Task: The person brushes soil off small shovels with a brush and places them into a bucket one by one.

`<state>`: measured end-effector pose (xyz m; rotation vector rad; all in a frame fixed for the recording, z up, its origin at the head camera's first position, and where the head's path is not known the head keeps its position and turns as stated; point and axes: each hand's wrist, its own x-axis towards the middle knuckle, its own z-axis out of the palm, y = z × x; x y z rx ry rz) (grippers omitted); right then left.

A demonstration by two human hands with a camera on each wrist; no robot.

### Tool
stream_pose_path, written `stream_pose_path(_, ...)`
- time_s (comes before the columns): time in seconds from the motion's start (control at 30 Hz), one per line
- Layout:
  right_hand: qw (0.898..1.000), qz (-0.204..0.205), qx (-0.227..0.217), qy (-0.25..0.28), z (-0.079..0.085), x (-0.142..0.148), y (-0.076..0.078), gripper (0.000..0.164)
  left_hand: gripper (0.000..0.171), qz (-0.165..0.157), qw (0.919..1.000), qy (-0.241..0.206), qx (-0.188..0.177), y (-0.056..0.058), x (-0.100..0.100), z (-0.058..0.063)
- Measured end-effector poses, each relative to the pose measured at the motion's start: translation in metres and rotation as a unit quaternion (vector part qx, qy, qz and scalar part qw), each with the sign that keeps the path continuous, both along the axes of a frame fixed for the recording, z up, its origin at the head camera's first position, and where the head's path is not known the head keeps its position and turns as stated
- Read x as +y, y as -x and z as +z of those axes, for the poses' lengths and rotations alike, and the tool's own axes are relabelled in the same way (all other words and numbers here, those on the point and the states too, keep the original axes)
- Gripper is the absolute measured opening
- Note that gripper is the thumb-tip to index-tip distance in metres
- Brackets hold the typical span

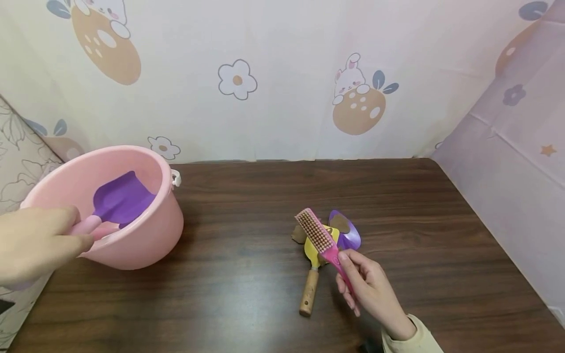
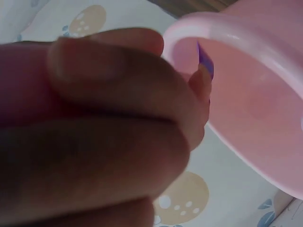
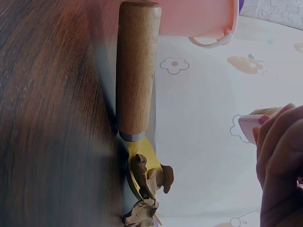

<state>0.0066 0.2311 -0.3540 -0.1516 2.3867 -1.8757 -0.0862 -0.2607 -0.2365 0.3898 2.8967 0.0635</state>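
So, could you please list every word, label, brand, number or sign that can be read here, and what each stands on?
No readable text in any view.
Pink brush in the right hand: small mark near the handle, too small to read.
Wooden handle: faint marks, too small to tell.
Pink bucket: no lettering visible.
Patterned backdrop: pictures only.

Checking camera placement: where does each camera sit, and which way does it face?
Head: on the head, facing forward and down over a brown wooden table; the left hand holds a pink-handled purple shovel, the right hand a pink plastic brush.
Left wrist: on that wrist, facing past close-up fingers toward a round pink plastic bucket.
Right wrist: on that wrist, facing across the table toward a wooden-handled yellow tool; right hand at the edge.
Head and right wrist share tool, brush, bucket.
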Motion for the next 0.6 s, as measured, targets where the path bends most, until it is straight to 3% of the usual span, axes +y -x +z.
stream_pose_path(0.13,1.0,0.0,0.0,0.0,-0.001,0.0,0.0,0.033,0.028,-0.019,0.9997,0.009,-0.015,0.008,0.0,0.005)
stream_pose_path(0.37,1.0,0.0,0.0,-0.002,-0.002,0.001,-0.001,0.033,0.032,-0.007,0.9969,0.008,-0.078,0.02,0.005,0.016)
stream_pose_path(0.6,1.0,-0.001,0.001,-0.003,-0.002,0.001,-0.001,0.031,0.022,-0.029,0.9944,0.021,-0.1,0.032,0.015,0.022)
